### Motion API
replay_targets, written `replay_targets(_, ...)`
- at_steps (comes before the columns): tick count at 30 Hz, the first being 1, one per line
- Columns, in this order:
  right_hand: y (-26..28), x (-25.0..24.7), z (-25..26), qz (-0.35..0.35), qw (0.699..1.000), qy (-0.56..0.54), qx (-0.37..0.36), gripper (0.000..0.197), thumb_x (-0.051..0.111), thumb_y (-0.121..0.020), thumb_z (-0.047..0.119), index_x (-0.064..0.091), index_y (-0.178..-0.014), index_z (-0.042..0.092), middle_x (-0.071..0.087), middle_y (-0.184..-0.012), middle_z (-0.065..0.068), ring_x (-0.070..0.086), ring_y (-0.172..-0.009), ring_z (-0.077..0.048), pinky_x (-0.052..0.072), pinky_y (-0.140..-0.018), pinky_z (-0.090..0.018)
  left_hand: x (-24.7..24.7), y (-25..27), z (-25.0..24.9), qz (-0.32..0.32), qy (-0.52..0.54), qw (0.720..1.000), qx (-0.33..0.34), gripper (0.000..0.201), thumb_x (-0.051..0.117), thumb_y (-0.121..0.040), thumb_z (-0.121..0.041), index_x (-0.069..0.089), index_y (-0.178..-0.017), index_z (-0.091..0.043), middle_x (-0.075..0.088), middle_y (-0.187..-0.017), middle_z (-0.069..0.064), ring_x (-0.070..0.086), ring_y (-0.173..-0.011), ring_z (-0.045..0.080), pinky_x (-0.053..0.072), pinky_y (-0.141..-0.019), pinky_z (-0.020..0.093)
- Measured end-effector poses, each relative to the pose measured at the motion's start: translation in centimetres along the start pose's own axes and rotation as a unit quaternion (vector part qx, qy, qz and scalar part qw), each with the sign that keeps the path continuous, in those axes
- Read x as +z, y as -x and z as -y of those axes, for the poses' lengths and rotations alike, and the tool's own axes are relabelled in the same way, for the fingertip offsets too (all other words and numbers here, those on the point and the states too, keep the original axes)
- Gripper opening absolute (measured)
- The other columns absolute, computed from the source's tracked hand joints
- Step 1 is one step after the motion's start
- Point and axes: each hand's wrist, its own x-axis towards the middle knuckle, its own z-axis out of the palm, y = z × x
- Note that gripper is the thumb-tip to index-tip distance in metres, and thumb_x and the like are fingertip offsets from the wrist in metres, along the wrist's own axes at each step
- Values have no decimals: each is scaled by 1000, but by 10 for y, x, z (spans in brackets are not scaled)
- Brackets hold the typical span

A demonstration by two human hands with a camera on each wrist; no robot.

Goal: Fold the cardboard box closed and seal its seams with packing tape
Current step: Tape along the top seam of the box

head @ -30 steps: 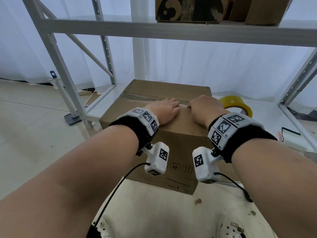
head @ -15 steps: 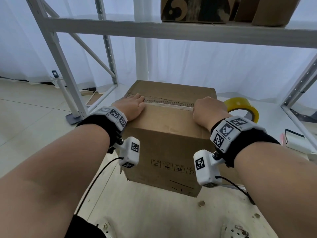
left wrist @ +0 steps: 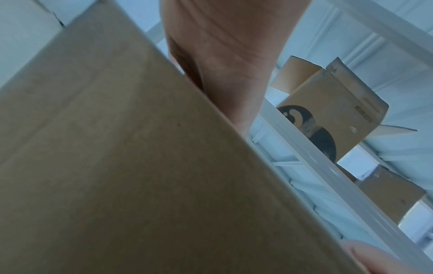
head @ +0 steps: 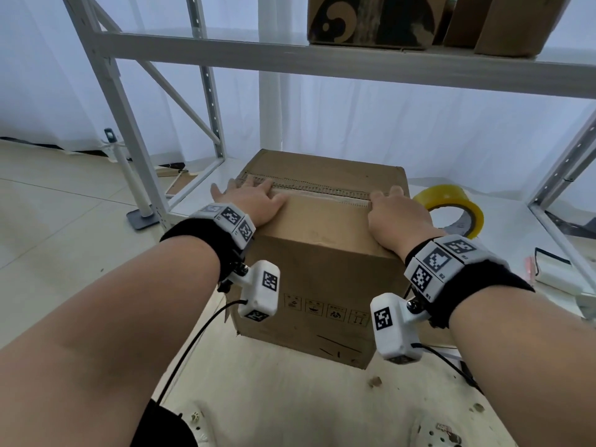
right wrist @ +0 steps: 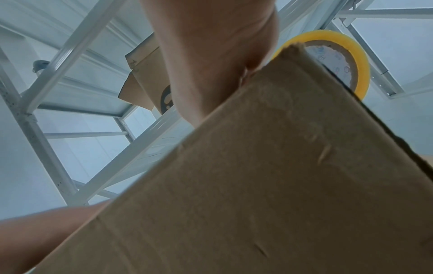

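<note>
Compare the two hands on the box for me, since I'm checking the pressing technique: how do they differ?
The left hand lies at the left end of the cardboard box's top seam, fingers spread flat. The right hand lies at the right end, nearer the yellow tape roll, fingers closer together. Both lie palm-down on the closed flaps, gripping nothing.
</note>
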Motion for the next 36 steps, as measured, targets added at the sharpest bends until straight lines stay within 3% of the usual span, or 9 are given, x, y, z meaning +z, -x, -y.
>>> replay_targets(8, 3, 6, -3, -27, 994, -106, 7, 36, 33, -97, 17, 44, -129, 6, 47, -125, -19, 50, -114, -37, 44, -90, -44, 12, 31, 25, -61, 124, 986, -90, 76, 35, -89, -65, 19, -150, -22, 25, -151, 14, 31, -135, 37, 30, -108, 50)
replay_targets(12, 18, 8, -9, -70, 990, -121, -6, 40, 35, -98, 30, 55, -121, 3, 55, -120, -21, 50, -113, -35, 45, -92, -44, 15, 54, 27, -99, 198, 964, -146, 96, 50, -85, -64, 2, -151, -14, 15, -151, 22, 29, -134, 43, 30, -107, 46)
replay_targets(16, 46, 11, -9, -168, 979, -107, 48, 37, 41, -97, 32, 59, -117, 6, 49, -124, -20, 42, -119, -36, 42, -90, -45, 28, 73, 24, -120, 362, 900, -211, 111, 62, -79, -61, -3, -150, -5, 13, -152, 23, 26, -136, 42, 27, -109, 48)
replay_targets(19, 64, 14, -14, -149, 971, -168, 78, 37, 40, -98, 35, 58, -121, 13, 44, -127, -21, 44, -115, -39, 42, -90, -42, 46, 80, 18, -118, 471, 837, -254, 122, 66, -64, -73, 3, -149, -11, 29, -146, 22, 31, -132, 42, 29, -109, 51)
replay_targets(24, 78, 17, -27, -76, 943, -318, 66, 50, 41, -99, 38, 41, -144, 17, 45, -145, -11, 43, -130, -31, 41, -105, -44, 60, 83, 8, -118, 599, 755, -240, 132, 66, -46, -80, -6, -147, -36, 29, -149, 15, 32, -131, 43, 31, -105, 58)
replay_targets(29, 81, 2, -27, -58, 905, -404, 120, 47, 47, -92, 27, 50, -136, 14, 54, -135, -11, 50, -121, -33, 48, -96, -51, 36, 77, 0, -183, 584, 770, -179, 100, 69, -72, -57, 12, -147, -21, 35, -142, 17, 42, -124, 39, 36, -101, 42)
replay_targets(32, 79, -7, -29, -61, 898, -418, 123, 26, 51, -85, 29, 65, -99, 11, 67, -96, -13, 65, -91, -33, 57, -77, -49, 9, 61, -8, -218, 555, 793, -127, 97, 66, -77, -53, 10, -150, -20, 26, -149, 17, 35, -131, 36, 30, -105, 46)
replay_targets(34, 79, -9, -28, -21, 900, -420, 115, 23, 53, -88, 29, 60, -93, 9, 66, -89, -13, 68, -75, -34, 60, -65, -48, -2, 47, -7, -220, 546, 802, -99, 98, 66, -76, -55, 10, -150, -23, 26, -149, 15, 35, -131, 35, 32, -107, 47)
replay_targets(36, 78, -9, -26, 26, 914, -391, 104, 24, 52, -92, 33, 54, -97, 10, 64, -94, -16, 68, -76, -37, 59, -70, -49, -7, 33, -7, -211, 551, 805, -69, 104, 68, -71, -59, 9, -150, -27, 26, -149, 13, 35, -132, 34, 33, -108, 48)
